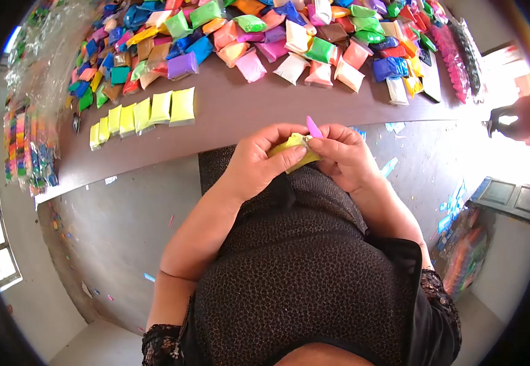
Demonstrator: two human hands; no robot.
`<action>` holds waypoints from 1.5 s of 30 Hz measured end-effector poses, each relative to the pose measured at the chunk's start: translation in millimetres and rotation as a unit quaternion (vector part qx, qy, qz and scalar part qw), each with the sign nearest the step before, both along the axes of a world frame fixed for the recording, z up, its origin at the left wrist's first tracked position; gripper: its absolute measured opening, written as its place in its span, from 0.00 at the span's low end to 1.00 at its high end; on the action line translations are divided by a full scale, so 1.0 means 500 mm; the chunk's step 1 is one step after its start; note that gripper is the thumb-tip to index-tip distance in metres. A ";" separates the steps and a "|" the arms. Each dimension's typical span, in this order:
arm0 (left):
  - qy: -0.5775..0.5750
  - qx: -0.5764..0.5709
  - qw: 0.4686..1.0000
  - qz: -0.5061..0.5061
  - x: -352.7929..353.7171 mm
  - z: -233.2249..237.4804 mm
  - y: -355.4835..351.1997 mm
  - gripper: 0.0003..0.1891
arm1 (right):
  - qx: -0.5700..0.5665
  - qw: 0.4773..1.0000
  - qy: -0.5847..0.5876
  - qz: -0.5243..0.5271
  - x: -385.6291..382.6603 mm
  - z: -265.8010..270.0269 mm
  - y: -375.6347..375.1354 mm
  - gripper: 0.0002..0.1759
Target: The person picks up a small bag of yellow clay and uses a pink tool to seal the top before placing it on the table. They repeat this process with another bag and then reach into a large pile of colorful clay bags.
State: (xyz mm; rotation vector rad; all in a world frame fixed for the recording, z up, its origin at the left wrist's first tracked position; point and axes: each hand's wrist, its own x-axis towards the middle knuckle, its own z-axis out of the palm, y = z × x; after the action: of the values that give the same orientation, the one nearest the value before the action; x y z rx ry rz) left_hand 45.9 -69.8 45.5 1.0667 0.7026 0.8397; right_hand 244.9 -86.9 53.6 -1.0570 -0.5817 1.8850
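Note:
My left hand [256,160] is closed on a small yellow packet [294,144], which looks like modelling clay in clear film. Held in front of my waist, just off the table's near edge, the packet is partly covered by my fingers. My right hand [345,154] pinches the packet's right end. A pink pointed plastic piece [313,127], perhaps a modelling tool, sticks up from between my right fingers. On the table to the left, several yellow packets [183,107] lie side by side in a slanting row.
A large heap of packets in many colours [265,36] covers the back of the brown table [228,113]. Stacked colourful packs [27,146] and clear film [51,49] are at the left end. Pink strips [451,61] lie at right. Scraps [454,207] litter the floor.

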 end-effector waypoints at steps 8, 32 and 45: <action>0.035 0.021 0.999 0.010 -0.005 -0.006 -0.021 0.16 | 0.061 0.994 -0.082 0.031 -0.010 -0.002 -0.002 0.10; 0.082 -0.025 0.995 0.045 0.003 -0.045 -0.025 0.15 | 0.386 0.738 -0.540 0.119 0.015 0.054 -0.038 0.08; 0.132 0.000 0.990 0.048 0.010 -0.046 -0.027 0.19 | 0.365 0.764 -0.523 0.096 -0.001 0.008 -0.035 0.08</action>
State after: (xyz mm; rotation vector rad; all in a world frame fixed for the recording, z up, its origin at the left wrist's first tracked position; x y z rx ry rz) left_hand 51.1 -83.3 22.4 1.1631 0.9822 0.7869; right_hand 244.1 -104.4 57.4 -1.4357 -1.9291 0.8360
